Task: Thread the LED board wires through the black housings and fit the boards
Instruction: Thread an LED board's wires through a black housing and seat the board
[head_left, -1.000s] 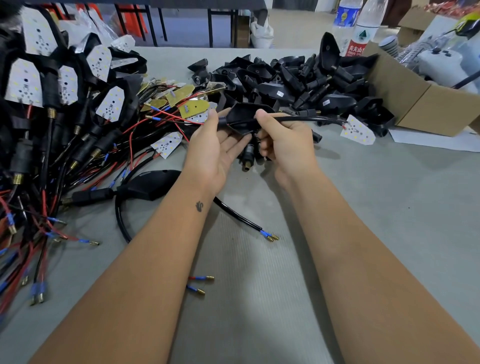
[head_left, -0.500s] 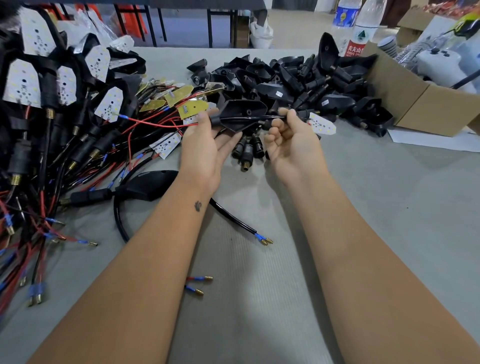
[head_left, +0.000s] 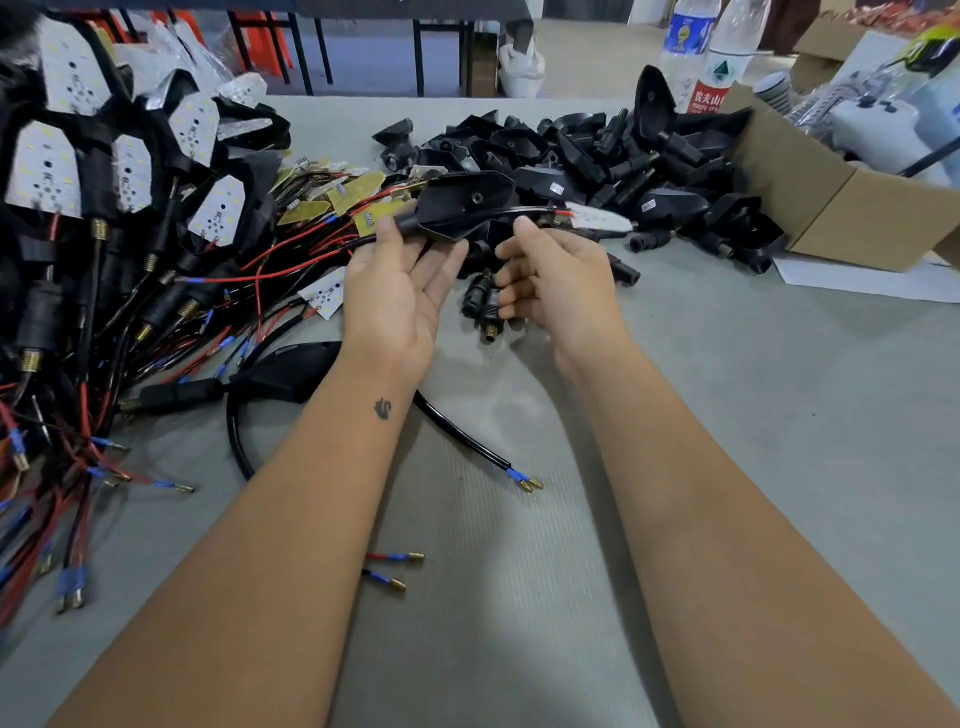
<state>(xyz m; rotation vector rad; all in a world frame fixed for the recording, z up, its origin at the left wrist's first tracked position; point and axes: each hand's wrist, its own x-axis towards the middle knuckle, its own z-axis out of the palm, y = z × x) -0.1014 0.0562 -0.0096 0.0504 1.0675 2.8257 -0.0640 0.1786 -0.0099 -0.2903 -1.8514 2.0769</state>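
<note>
At frame centre, a black housing (head_left: 465, 210) pinched at its neck by the left hand (head_left: 397, 296). Right hand (head_left: 556, 280) loosely curled beside the cable (head_left: 519, 212), grip unclear. Board (head_left: 600, 219) trailing right. Best drawn in steadily, cable kept straight.

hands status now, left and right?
Left hand: thumb and fingers pinch the neck of the black housing.
Right hand: fingers loosely curled, holding nothing; LED board hangs free beyond it.
</note>
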